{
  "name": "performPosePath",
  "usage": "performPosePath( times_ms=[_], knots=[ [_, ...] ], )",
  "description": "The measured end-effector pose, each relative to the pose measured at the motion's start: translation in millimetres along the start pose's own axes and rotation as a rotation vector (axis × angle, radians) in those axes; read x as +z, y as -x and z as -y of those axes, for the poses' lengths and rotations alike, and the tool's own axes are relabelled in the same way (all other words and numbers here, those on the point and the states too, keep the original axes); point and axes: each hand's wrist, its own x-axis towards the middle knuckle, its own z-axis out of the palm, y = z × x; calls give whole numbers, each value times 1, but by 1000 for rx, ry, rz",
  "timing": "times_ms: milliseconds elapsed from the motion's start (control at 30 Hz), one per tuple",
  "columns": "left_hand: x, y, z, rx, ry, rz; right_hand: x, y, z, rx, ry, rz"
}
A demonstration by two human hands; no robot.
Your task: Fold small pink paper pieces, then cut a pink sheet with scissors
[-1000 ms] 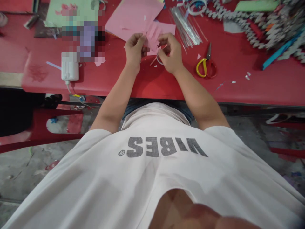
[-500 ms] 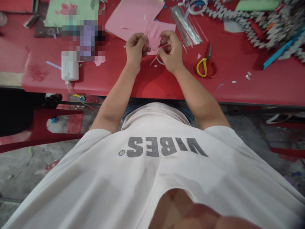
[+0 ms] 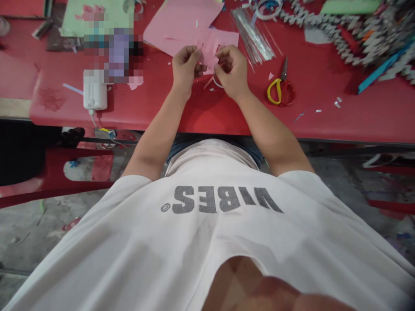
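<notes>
A small piece of thin pink paper with uneven, strip-like edges (image 3: 208, 55) is between the two hands, above the red covered table (image 3: 207, 112). Its surface looks matt and lightly creased, and its colour is almost the same as that of the large flat pink paper sheets (image 3: 181, 23) behind it, so its full outline is difficult to separate. Small dark gaps are visible near its upper corners.

The left bare hand (image 3: 183, 69) has its fingers bent and grips the left edge of the small piece between thumb and forefinger. The right bare hand (image 3: 234, 71) is half curled at the right edge; whether its fingertips pinch the paper, I cannot tell.

Just below the right hand lies a thin white ring (image 3: 218, 83), partly hidden. Farther to the right, the scissors with one yellow and one red handle (image 3: 275, 91) rest on the table.
</notes>
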Motion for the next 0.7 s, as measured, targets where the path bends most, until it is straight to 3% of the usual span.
performPosePath(
  times_ms=[100, 200, 267, 433, 700],
  knots=[
    [-4, -2, 2, -2, -12, 59, 1, 0, 5, 52, 41, -17],
    [-6, -1, -3, -11, -134, 256, 3, 0, 5, 63, 55, -34],
    [-6, 1, -7, -14, -182, 305, 4, -1, 1, 48, 27, -44],
    [0, 4, -6, 9, -108, -12, 4, -3, -6, 48, 9, -68],
    [-1, 7, -10, 12, -176, 5, -2, 0, 3, 56, 77, -50]
  ],
)
